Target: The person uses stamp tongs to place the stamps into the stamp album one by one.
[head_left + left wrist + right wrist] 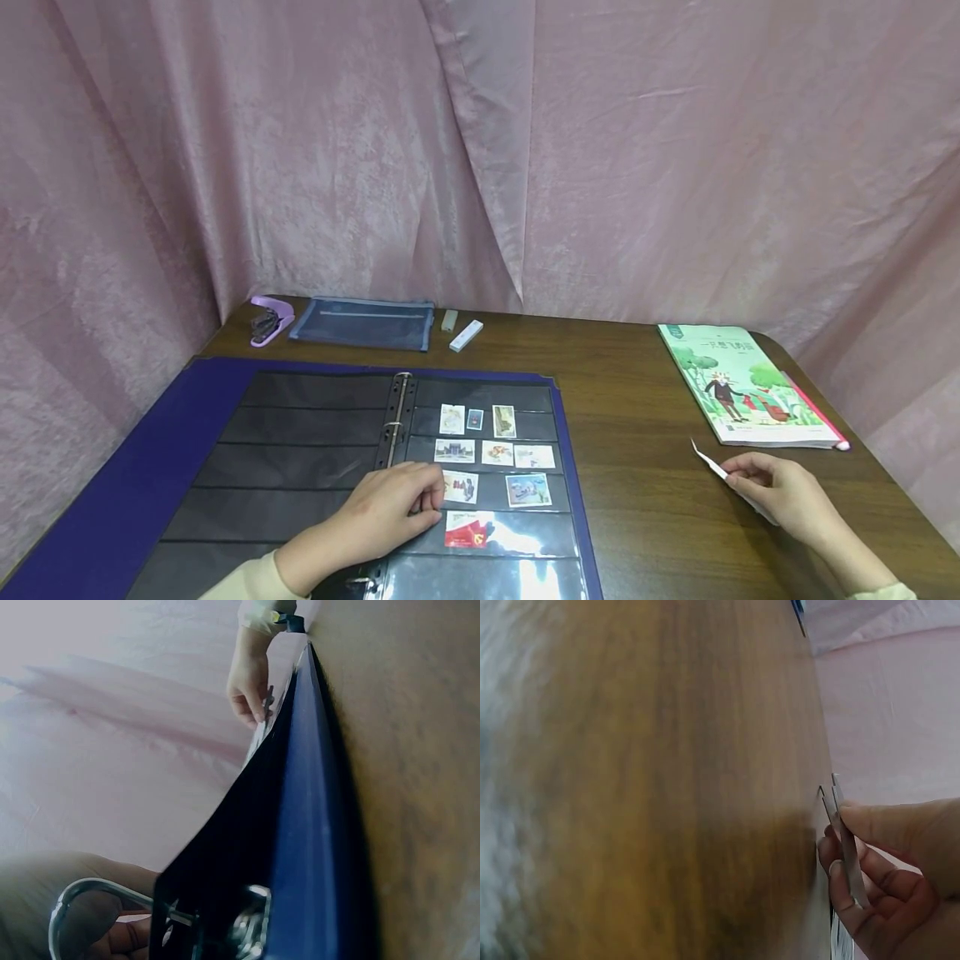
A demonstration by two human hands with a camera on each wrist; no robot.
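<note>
A stamp album point(480, 575) lies unfolded, with dark pocket pages joined by metal rings point(392, 424). Several stamps point(454, 451) sit in the pockets of its right page, above a red and white card point(469, 529). My left hand point(382, 512) rests over the album near the rings, fingers loosely curled, beside a stamp point(461, 487). The left wrist view shows a curved ring point(86, 885) in front of that hand. To the right of the album, my right hand point(783, 496) pinches slim tweezers point(849, 851) between thumb and fingers; their tips look apart, with nothing between them.
A green-covered book point(742, 383) lies at the right with a pinkish-red item under its edge. Along the back are a purple stapler point(281, 315), a blue mesh pouch point(363, 323), an eraser-like block point(449, 321) and a small white box point(467, 336). Pink curtains point(637, 167) hang behind the table.
</note>
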